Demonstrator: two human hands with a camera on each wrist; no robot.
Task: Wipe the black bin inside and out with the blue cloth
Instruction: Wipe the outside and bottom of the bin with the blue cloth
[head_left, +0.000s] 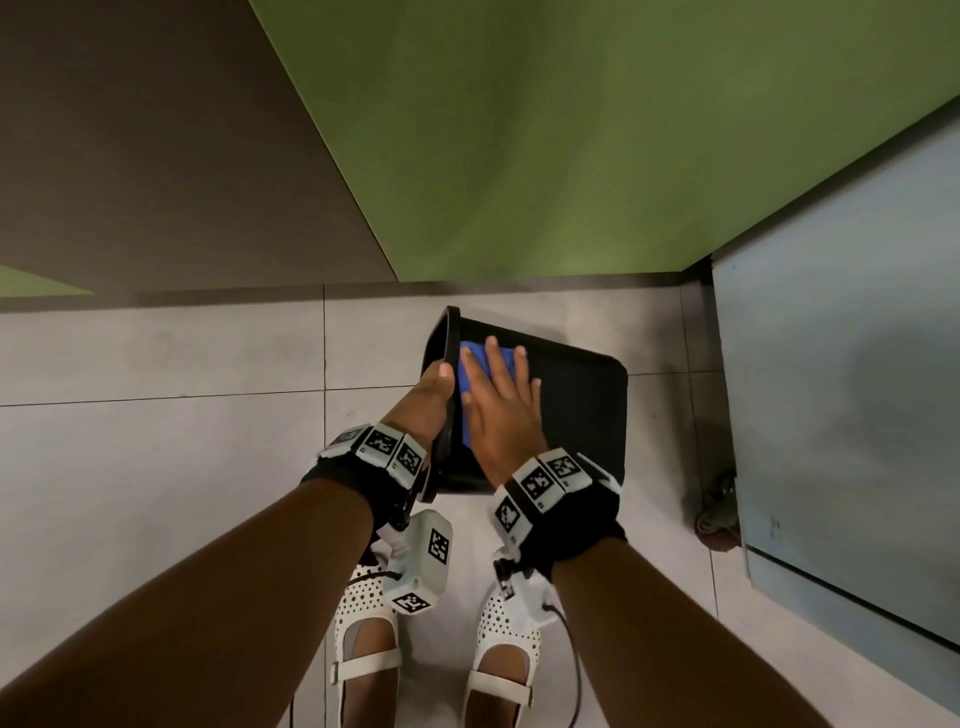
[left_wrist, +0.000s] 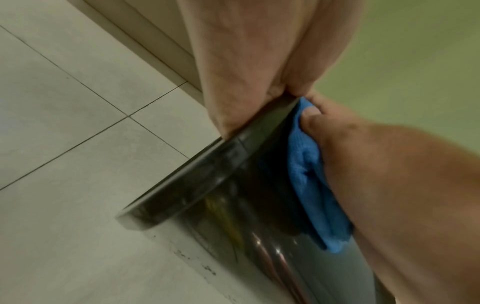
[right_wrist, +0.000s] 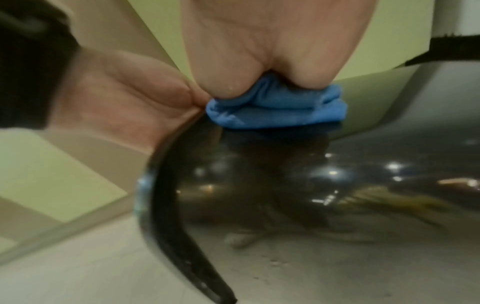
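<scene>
My shoes (head_left: 363, 618) stand on the tiled floor (head_left: 156, 467). Just beyond, my left hand (head_left: 423, 397) grips the rim of the bin (head_left: 576, 410), tipped on its side; my right hand (head_left: 498, 410), fingers flat and spread, presses the cloth (head_left: 467, 374) on its outer wall. I can read no writing.

From the head camera we are looking straight down past both forearms at the left hand (head_left: 434, 387) and right hand (head_left: 498, 410) below. The left wrist camera is looking along the palm, very near the black bin (left_wrist: 207, 185) rim. The right wrist camera is facing along its palm, equally near. All three are sharing the blue cloth (right_wrist: 278, 111) beneath the right hand.
</scene>
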